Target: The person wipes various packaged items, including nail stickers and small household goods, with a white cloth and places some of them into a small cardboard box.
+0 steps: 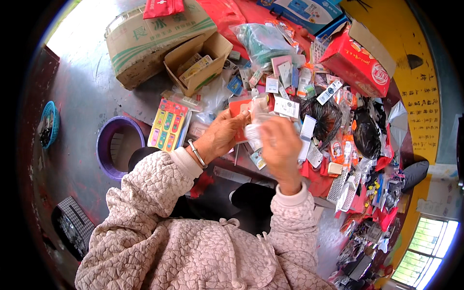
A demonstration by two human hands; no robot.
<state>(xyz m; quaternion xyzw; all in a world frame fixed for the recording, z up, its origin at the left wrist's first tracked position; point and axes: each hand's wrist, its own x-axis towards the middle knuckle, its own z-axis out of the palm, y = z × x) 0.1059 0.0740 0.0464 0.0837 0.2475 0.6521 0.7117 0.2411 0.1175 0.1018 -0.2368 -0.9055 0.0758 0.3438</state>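
Observation:
My left hand (pixel 221 133), with a silvery bangle (pixel 197 153) at the wrist, pinches an orange-red card (pixel 238 107) between thumb and fingers. Close beside it is my right hand (pixel 280 144), smeared by motion, its fingers bent toward the card. A whitish, partly see-through piece (pixel 255 129), perhaps plastic wrapping, lies between the two hands; the blur hides its exact kind and whether the right fingers grip it. Left of my left hand lies a card pack of colourful small items (pixel 168 124). White cards and packets (pixel 286 107) are spread just beyond my right hand.
A large carton (pixel 157 41) and a small open box (pixel 198 63) stand at the far left of the heap. A red box (pixel 357 60) is far right, near black plastic bags (pixel 366 133). A purple bucket (pixel 107 166) and blue basket (pixel 50 124) stand on the left.

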